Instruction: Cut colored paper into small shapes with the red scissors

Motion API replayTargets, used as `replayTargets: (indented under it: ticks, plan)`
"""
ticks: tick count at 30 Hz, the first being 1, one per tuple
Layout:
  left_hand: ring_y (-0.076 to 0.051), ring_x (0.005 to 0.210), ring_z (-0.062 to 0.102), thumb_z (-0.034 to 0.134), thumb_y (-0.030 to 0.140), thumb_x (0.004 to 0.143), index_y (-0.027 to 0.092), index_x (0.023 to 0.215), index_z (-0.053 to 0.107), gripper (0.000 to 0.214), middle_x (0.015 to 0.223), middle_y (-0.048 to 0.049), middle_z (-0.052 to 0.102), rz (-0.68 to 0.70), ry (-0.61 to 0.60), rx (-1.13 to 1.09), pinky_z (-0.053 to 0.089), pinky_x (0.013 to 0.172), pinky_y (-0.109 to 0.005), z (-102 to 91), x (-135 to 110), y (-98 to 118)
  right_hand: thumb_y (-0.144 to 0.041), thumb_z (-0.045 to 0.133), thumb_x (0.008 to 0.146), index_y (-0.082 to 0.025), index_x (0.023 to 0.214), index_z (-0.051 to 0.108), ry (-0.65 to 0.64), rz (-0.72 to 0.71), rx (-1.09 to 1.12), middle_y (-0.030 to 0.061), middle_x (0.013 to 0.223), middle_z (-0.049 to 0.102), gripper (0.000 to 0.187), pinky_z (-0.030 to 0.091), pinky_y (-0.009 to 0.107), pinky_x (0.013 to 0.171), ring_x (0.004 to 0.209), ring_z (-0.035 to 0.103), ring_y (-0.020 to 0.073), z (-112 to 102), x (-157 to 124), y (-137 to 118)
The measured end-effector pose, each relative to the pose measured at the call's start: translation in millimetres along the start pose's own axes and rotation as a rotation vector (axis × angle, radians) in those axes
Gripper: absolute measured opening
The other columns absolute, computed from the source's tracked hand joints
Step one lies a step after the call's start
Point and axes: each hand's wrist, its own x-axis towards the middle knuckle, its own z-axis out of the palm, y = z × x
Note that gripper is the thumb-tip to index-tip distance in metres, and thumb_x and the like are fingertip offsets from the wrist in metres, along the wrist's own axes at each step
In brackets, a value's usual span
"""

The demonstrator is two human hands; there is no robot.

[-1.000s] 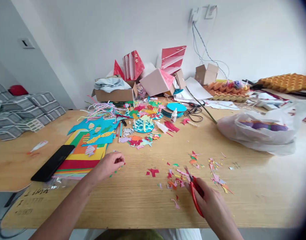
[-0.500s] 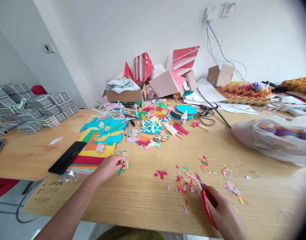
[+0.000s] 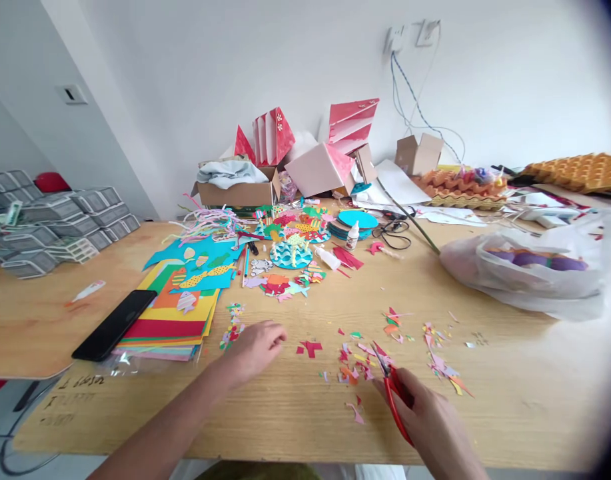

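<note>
My right hand (image 3: 430, 413) is closed around the red handles of a pair of scissors (image 3: 396, 400). Their blades point up and left over a scatter of coloured paper scraps (image 3: 352, 375), a little apart at the tips. My left hand (image 3: 258, 347) is above the table with its fingers curled in; whatever may be inside them is hidden. Just left of it lies a trail of small coloured paper cut-outs (image 3: 232, 327). Several dark red paper pieces (image 3: 312, 349) lie between the two hands.
Left are a black phone (image 3: 114, 325) and a stack of coloured paper (image 3: 170, 328) with paper fish on top. Farther back stand a glue bottle (image 3: 352, 236), blue discs (image 3: 358, 219) and paper decorations (image 3: 291, 253). A plastic bag (image 3: 525, 293) lies right.
My left hand has moved right, away from the small cut-outs, uncovering more of them. My right hand keeps the scissors near the scraps. The whole view has shifted slightly.
</note>
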Motion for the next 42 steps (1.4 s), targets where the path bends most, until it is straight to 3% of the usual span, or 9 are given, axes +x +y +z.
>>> replayTargets:
  ticks: [3,7,17,23,26,30,35,38,42]
  plan:
    - [-0.016,0.082,0.053,0.045,0.011,0.073,0.020,0.084,0.057,0.019,0.087,-0.0029,0.059,0.097,-0.069,0.001,0.037,0.072,-0.024,14.7,16,19,-0.051,0.033,0.077,-0.024,0.058,0.042,0.032,-0.011,0.044,-0.0005,0.047,0.056,0.034,0.035,0.023,0.044,0.043,0.051,0.0157,5,-3,-3]
    - [-0.019,0.088,0.052,0.047,0.014,0.074,0.020,0.090,0.054,0.019,0.094,-0.0048,0.055,0.173,-0.151,0.079,0.037,0.075,-0.027,24.8,34,26,-0.047,0.034,0.078,-0.023,0.061,0.044,-0.035,-0.042,0.068,0.0002,0.050,0.058,0.030,0.036,0.023,0.045,0.046,0.053,0.0160,8,-7,1]
    - [-0.016,0.074,0.050,0.055,0.016,0.067,0.019,0.073,0.052,0.007,0.081,-0.0017,0.054,0.154,-0.196,0.035,0.035,0.062,-0.024,30.2,50,20,-0.036,0.036,0.076,-0.022,0.061,0.044,-0.119,-0.046,0.076,0.0013,0.053,0.060,0.022,0.036,0.022,0.047,0.049,0.055,0.0159,3,-8,-2]
    - [-0.012,0.059,0.044,0.051,0.007,0.064,0.018,0.059,0.047,0.013,0.061,0.0031,0.050,0.103,-0.170,-0.131,0.029,0.053,-0.021,30.1,51,23,-0.034,0.039,0.074,-0.022,0.059,0.045,-0.073,-0.056,0.109,0.0002,0.051,0.058,0.019,0.035,0.022,0.046,0.046,0.051,0.0145,5,-8,-1]
    - [-0.010,0.052,0.041,0.051,0.008,0.063,0.018,0.058,0.047,0.012,0.055,0.0051,0.047,0.057,-0.147,-0.259,0.027,0.049,-0.020,26.7,51,25,-0.037,0.041,0.074,-0.022,0.059,0.044,-0.042,-0.051,0.153,-0.0016,0.048,0.054,0.022,0.034,0.022,0.045,0.045,0.048,0.0131,6,-9,-2]
    - [-0.008,0.048,0.042,0.048,0.021,0.069,0.017,0.068,0.048,0.004,0.056,0.0051,0.047,0.009,-0.115,-0.458,0.030,0.045,-0.018,19.5,46,32,-0.045,0.042,0.076,-0.021,0.060,0.042,-0.030,0.003,0.325,-0.0038,0.048,0.046,0.029,0.033,0.021,0.045,0.046,0.043,0.0117,5,-7,-18]
    - [-0.006,0.045,0.036,0.053,0.033,0.070,0.017,0.066,0.043,0.019,0.054,0.0057,0.042,-0.091,0.013,-1.104,0.030,0.044,-0.017,16.0,30,56,-0.044,0.044,0.077,-0.019,0.072,0.043,-0.113,-0.078,0.614,-0.0036,0.059,0.047,0.026,0.037,0.021,0.049,0.053,0.046,0.0117,9,-6,-49]
    - [-0.006,0.048,0.038,0.056,0.033,0.070,0.017,0.067,0.043,0.021,0.054,0.0057,0.042,-0.158,0.092,-1.340,0.029,0.045,-0.016,17.2,21,69,-0.041,0.048,0.075,-0.018,0.073,0.045,-0.122,-0.110,0.638,-0.0027,0.062,0.049,0.023,0.037,0.022,0.052,0.056,0.045,0.0118,16,-7,-61]
    - [-0.006,0.050,0.039,0.058,0.032,0.070,0.017,0.069,0.045,0.020,0.058,0.0049,0.045,-0.179,0.130,-1.469,0.029,0.046,-0.017,20.1,13,76,-0.040,0.047,0.075,-0.018,0.069,0.044,-0.098,-0.128,0.623,-0.0019,0.062,0.049,0.023,0.035,0.022,0.052,0.056,0.043,0.0116,21,-11,-70]
